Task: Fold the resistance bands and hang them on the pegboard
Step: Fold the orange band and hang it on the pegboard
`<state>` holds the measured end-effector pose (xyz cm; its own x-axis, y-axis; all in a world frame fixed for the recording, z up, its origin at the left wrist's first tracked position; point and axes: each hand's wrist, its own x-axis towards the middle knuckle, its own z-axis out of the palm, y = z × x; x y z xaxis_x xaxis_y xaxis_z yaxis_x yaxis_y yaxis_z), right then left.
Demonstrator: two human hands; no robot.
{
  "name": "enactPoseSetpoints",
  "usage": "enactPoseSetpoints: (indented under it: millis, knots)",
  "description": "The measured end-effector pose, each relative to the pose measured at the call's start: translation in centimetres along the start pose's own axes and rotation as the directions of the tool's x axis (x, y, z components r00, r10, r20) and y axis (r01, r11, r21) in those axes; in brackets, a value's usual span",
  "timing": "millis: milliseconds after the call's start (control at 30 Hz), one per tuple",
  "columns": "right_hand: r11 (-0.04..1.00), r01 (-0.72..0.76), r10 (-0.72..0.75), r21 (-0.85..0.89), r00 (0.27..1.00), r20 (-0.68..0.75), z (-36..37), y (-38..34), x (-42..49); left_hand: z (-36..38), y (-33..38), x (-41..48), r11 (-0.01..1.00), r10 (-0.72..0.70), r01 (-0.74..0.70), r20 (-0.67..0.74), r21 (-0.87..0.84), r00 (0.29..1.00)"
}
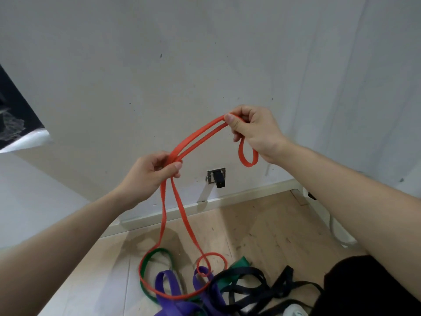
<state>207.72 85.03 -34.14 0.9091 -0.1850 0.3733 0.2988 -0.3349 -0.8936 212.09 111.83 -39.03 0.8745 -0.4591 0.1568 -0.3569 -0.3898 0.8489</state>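
head, right hand: my right hand [255,131] pinches the orange band [247,164] at its fold, a short loop dangling below
head, left hand: my left hand [150,172] grips both strands, lower and to the left
band axis: the held stretch slants up from left to right; slack drops from the left hand onto the other bands [180,306]
next: i'd judge the left hand, nearest the slack, gathers it

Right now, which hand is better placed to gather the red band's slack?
Probably the left hand: the red band hangs loose below it, while the right hand pinches the folded end.
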Motion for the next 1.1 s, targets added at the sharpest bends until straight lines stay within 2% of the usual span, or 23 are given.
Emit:
enactPoseSetpoints:
  millis: [133, 300, 467, 567, 700, 833, 1000, 1100]
  knots:
    - [0.994, -0.080, 0.086, -0.072, 0.992, 0.088, -1.1, 1.4, -0.5, -0.3, 0.7, 0.3, 0.980, -0.038, 0.004, -0.162, -0.201, 0.986]
    - [0.963, -0.137, 0.210, -0.232, 0.919, 0.333, -1.6, 3.0, -1.2, -0.4, 1.7, 0.7, 0.947, -0.051, -0.040, -0.272, -0.318, 0.961]
    - [0.906, -0.119, 0.338, -0.407, 0.781, 0.525, -0.4, 3.8, -1.6, 0.0, 3.2, 0.8, 0.944, -0.025, -0.051, -0.225, -0.326, 0.974]
    - [0.906, -0.114, 0.345, -0.408, 0.756, 0.556, 0.9, 3.8, -2.1, 0.4, 3.6, 0.7, 0.939, -0.006, -0.050, -0.161, -0.339, 0.987]
    - [0.955, -0.238, 0.297, -0.179, 0.766, 0.570, 2.1, 2.4, -2.2, 1.2, 3.9, 0.3, 0.947, 0.011, -0.035, -0.076, -0.318, 0.997]
    - [0.976, -0.218, 0.187, -0.003, 0.831, 0.524, 3.2, 0.7, -2.2, 1.7, 3.9, 0.0, 0.983, 0.032, -0.040, -0.046, -0.180, 0.998]
    - [0.988, -0.149, 0.150, -0.035, 0.895, 0.419, 3.9, 0.2, -2.5, 1.3, 3.3, -0.3, 0.993, 0.079, -0.081, -0.025, -0.087, 0.997]
    - [0.991, -0.121, 0.137, -0.065, 0.911, 0.388, 4.0, -0.1, -2.5, 1.1, 2.9, -0.3, 0.997, 0.050, -0.048, 0.027, -0.053, 0.998]
